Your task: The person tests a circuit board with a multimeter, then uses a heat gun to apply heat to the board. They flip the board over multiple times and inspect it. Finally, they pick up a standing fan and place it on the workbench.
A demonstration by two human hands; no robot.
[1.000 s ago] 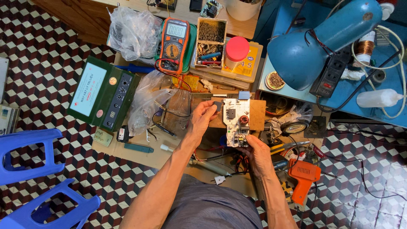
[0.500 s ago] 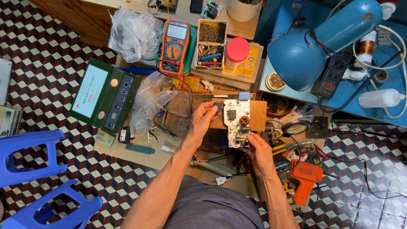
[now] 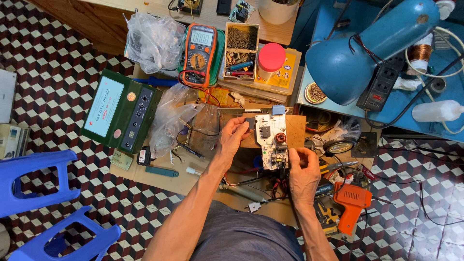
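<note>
While I scanned from the left, a blue plastic stool (image 3: 36,181) stood on the checkered floor (image 3: 53,63), and a green boxed instrument (image 3: 121,117) lay beside a crumpled clear bag (image 3: 169,118). My left hand (image 3: 233,137) pinched a small dark part (image 3: 250,123), possibly a component, against the left edge of the white circuit board (image 3: 272,141). That board lay over a wooden block (image 3: 296,130) on the cluttered tabletop (image 3: 159,180). My right hand (image 3: 303,175) gripped the board's lower end. An orange multimeter (image 3: 199,49) sat behind, an orange soldering gun (image 3: 352,205) to the right, a blue lamp (image 3: 360,58) beyond.
</note>
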